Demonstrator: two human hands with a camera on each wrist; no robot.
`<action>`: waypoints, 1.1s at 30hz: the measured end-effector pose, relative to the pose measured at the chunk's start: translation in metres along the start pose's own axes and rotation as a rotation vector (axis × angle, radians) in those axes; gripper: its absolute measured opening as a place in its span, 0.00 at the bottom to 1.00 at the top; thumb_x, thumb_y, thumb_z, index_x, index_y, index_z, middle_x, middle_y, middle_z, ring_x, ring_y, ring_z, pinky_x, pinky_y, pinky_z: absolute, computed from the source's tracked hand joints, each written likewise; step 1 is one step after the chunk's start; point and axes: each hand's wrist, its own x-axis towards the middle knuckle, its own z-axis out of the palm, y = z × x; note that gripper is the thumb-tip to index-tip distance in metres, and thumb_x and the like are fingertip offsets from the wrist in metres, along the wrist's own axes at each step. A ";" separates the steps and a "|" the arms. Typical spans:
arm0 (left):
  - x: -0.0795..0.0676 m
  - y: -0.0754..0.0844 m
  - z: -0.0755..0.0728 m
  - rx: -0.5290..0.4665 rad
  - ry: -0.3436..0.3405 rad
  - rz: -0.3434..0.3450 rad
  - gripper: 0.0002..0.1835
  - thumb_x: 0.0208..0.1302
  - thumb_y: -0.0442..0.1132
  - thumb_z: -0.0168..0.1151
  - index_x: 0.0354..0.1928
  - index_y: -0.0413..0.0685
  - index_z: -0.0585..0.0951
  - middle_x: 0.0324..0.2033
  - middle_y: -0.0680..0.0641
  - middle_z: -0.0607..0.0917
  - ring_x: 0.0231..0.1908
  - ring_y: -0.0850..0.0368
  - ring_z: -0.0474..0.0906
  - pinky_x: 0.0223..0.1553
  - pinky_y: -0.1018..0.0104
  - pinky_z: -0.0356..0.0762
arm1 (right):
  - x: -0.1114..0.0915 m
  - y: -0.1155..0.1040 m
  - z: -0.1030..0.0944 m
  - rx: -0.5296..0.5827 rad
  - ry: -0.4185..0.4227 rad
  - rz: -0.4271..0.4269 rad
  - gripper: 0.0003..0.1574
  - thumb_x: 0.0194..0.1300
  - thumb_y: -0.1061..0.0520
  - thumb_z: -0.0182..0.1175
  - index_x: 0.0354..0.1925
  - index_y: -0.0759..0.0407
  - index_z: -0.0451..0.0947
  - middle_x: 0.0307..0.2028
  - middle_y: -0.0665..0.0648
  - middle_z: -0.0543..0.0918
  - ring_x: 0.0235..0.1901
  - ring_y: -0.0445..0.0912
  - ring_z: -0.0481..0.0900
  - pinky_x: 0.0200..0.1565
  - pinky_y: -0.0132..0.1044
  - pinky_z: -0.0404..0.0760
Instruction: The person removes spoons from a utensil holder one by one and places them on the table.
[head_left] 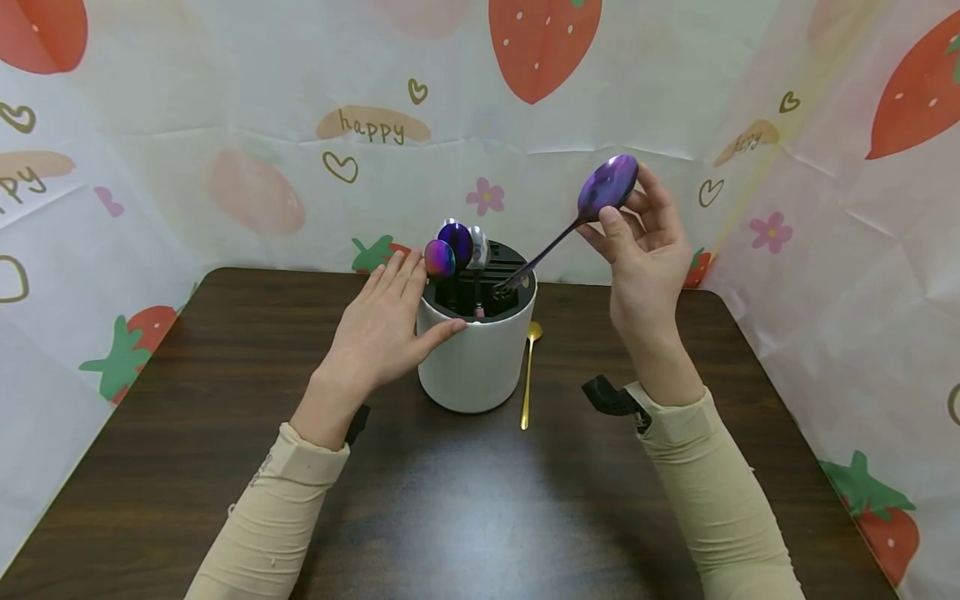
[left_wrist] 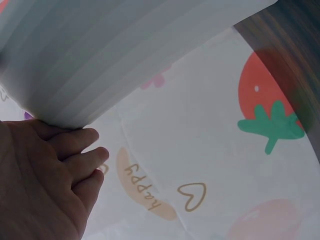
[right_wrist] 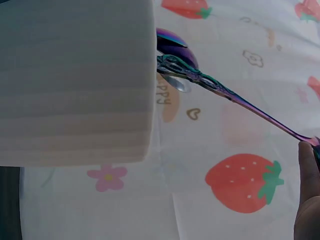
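Note:
My right hand [head_left: 648, 250] pinches a shiny purple spoon [head_left: 607, 185] by its bowl, between thumb and fingers. The spoon slants down to the left, and its ornate openwork handle end [right_wrist: 177, 67] overlaps the top of a white round cutlery holder [head_left: 472, 367] with a black slotted insert [head_left: 504, 258]. Flat against the holder's left side lies my left hand [head_left: 378, 329], fingers straight and thumb along the front rim. In the left wrist view, the left fingers [left_wrist: 80, 142] touch the holder's top edge.
Several spoons stand bowl-up in the holder's left part, among them a rainbow-coloured one [head_left: 439, 258], a dark purple one [head_left: 457, 242] and a silver one [head_left: 478, 248]. A small gold spoon [head_left: 529, 375] lies on the dark wooden table [head_left: 480, 517], right of the holder. Strawberry-print cloth hangs behind.

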 end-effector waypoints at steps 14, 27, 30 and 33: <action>0.000 0.000 0.000 -0.002 0.004 0.004 0.57 0.71 0.77 0.43 0.83 0.38 0.49 0.82 0.38 0.49 0.82 0.42 0.42 0.81 0.50 0.39 | -0.002 -0.011 -0.026 0.062 0.130 0.046 0.30 0.66 0.76 0.64 0.65 0.68 0.77 0.46 0.65 0.80 0.43 0.53 0.85 0.40 0.39 0.90; -0.001 0.000 0.001 -0.002 0.001 0.006 0.57 0.71 0.77 0.43 0.83 0.38 0.49 0.82 0.39 0.49 0.82 0.42 0.42 0.81 0.49 0.39 | -0.026 0.018 -0.076 -0.153 0.132 0.297 0.31 0.69 0.71 0.65 0.69 0.70 0.73 0.45 0.60 0.81 0.41 0.45 0.84 0.42 0.33 0.89; 0.000 -0.001 0.001 -0.001 -0.001 0.007 0.57 0.71 0.78 0.43 0.83 0.38 0.48 0.82 0.39 0.49 0.82 0.42 0.42 0.81 0.49 0.39 | -0.034 0.029 -0.087 -0.224 0.118 0.364 0.32 0.70 0.71 0.63 0.70 0.71 0.71 0.45 0.57 0.82 0.41 0.43 0.85 0.44 0.33 0.89; 0.000 -0.001 0.001 -0.006 -0.001 0.010 0.57 0.71 0.77 0.43 0.83 0.38 0.48 0.82 0.39 0.49 0.82 0.42 0.40 0.81 0.49 0.38 | -0.039 0.042 -0.097 -0.294 0.104 0.439 0.32 0.71 0.70 0.62 0.71 0.71 0.70 0.44 0.55 0.82 0.40 0.41 0.86 0.46 0.34 0.88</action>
